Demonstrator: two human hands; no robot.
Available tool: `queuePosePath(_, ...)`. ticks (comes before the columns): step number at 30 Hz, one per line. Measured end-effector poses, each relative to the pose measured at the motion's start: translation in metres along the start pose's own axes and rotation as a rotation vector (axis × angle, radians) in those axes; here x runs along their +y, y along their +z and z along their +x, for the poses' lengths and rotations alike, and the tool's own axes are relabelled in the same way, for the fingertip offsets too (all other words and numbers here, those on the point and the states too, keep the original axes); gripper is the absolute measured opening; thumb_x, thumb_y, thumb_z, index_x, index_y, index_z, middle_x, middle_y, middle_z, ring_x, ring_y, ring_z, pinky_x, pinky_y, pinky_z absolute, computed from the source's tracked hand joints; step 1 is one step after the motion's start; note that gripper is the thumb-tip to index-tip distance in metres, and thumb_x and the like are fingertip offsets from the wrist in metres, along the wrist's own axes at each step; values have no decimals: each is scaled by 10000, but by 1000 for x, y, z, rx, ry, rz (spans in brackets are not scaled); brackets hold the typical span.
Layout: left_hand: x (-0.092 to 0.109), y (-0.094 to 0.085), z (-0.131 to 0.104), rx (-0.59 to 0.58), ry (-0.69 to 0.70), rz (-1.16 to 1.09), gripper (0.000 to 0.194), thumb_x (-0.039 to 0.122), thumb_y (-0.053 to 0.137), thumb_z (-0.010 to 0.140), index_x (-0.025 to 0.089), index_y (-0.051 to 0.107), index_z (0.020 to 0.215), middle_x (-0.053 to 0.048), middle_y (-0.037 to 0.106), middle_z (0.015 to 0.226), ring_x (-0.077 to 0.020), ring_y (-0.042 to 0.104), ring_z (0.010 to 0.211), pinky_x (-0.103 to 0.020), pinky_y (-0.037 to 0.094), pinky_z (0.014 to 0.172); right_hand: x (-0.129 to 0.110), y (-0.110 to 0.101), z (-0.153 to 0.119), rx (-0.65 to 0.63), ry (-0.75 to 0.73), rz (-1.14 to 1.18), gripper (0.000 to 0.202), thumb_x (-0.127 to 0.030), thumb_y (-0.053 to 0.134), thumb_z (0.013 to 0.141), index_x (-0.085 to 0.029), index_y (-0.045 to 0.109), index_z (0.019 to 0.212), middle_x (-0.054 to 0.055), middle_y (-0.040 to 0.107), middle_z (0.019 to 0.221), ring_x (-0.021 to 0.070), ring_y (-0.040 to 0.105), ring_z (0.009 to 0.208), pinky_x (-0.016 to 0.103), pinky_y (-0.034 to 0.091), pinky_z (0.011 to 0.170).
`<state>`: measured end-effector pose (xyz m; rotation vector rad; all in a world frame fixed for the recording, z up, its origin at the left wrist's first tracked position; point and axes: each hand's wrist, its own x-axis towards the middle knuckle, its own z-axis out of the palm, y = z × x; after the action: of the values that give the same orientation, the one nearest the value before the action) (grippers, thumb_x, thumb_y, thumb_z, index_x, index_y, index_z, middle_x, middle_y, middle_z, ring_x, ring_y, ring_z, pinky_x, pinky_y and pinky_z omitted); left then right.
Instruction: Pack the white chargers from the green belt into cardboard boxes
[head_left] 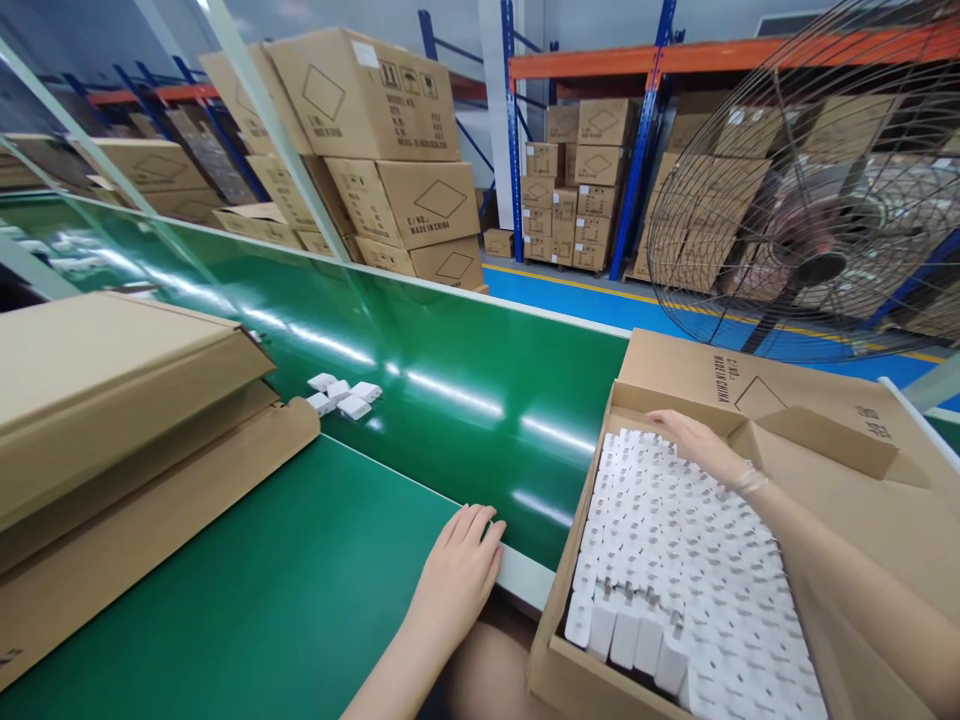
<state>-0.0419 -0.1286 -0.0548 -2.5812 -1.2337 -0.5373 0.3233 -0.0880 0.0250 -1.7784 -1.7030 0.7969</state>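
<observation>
My left hand [466,552] lies palm down at the edge of the green work surface [247,590], its fingers a little apart and nothing in it. An open cardboard box [574,665] at the right holds tightly packed rows of small white plastic pieces [667,530]. Inside the box's far side, my right hand [694,440] rests beside the far rows, fingers stretched out toward the left; its underside is hidden. Several loose white pieces [354,405] lie on the green conveyor belt [480,370].
Flattened cardboard boxes [112,400] lie at the left. Beyond the belt stand stacked cartons [405,200]. A large wire-caged fan [817,230] is at the upper right, near orange and blue racks [585,64]. The belt's metal rim [525,577] runs beside my left hand.
</observation>
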Motion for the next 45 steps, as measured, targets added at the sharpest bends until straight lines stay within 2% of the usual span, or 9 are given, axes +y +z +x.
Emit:
queuePosePath(3, 0, 1, 0, 21, -15, -12, 279, 143, 369, 853, 187, 620, 966, -73, 605, 1024, -217, 538, 1019, -411, 452, 938, 14, -4, 38, -101, 90, 50, 582, -559, 253, 901, -165, 574, 1184, 82, 497, 1317, 268, 397, 1249, 399, 270, 1076)
queuePosePath(6, -1, 1, 1, 21, -24, -33, 279, 145, 366, 854, 205, 620, 953, -62, 606, 1011, -209, 544, 1009, -408, 456, 930, 19, 2, 57, -220, 159, 108, 574, -561, 257, 902, -190, 565, 1212, 61, 477, 1340, 252, 399, 1254, 407, 296, 1066)
queuePosePath(13, -3, 1, 2, 22, -27, -67, 260, 140, 383, 844, 214, 616, 932, -49, 603, 992, -209, 541, 989, -403, 457, 920, 11, 10, 54, -447, 238, 216, 562, -608, 336, 871, -199, 653, 1091, 62, 629, 1156, 251, 570, 1074, 402, 408, 991)
queuePosePath(25, -1, -1, 3, 9, -37, -99, 252, 138, 390, 845, 214, 614, 928, -47, 595, 998, -209, 531, 994, -410, 446, 925, 8, 8, 45, -558, 202, 284, 560, -614, 380, 856, -206, 603, 1170, 45, 580, 1231, 236, 540, 1121, 352, 423, 986)
queuePosePath(32, -3, -10, 7, 26, -36, -158, 258, 137, 388, 848, 201, 600, 980, -53, 614, 996, -209, 559, 967, -428, 468, 895, 15, 13, 46, -458, 88, 165, 607, -648, 414, 818, -226, 563, 1228, 16, 469, 1348, 261, 398, 1253, 406, 256, 1095)
queuePosePath(35, 13, -32, 11, 95, -2, -269, 275, 138, 375, 856, 197, 576, 1035, -48, 624, 1019, -179, 567, 970, -406, 450, 929, 25, 19, 47, -403, 51, 101, 652, -679, 396, 805, -232, 537, 1258, 11, 437, 1373, 269, 333, 1293, 421, 172, 1121)
queuePosePath(38, 46, -49, 13, 92, 103, -362, 305, 180, 397, 857, 191, 544, 1125, -44, 618, 1106, -176, 534, 1062, -384, 392, 998, 33, 25, 47, -364, 29, 51, 682, -698, 348, 811, -234, 515, 1281, 8, 414, 1389, 269, 314, 1303, 418, 155, 1127)
queuePosePath(42, 87, -43, 9, 107, 275, -361, 390, 383, 388, 881, 171, 524, 1180, -26, 617, 1157, -175, 513, 1102, -378, 258, 1090, 35, 29, 45, -347, -9, 11, 675, -699, 296, 827, -254, 500, 1291, -9, 423, 1382, 248, 328, 1298, 405, 180, 1123)
queuePosePath(45, 98, -30, 5, 137, 273, -341, 449, 479, 375, 873, 176, 545, 1159, -13, 641, 1112, -172, 520, 1077, -400, 79, 1140, 33, 29, 44, -345, -22, -10, 693, -698, 281, 832, -234, 489, 1302, 5, 417, 1388, 247, 328, 1298, 397, 183, 1123)
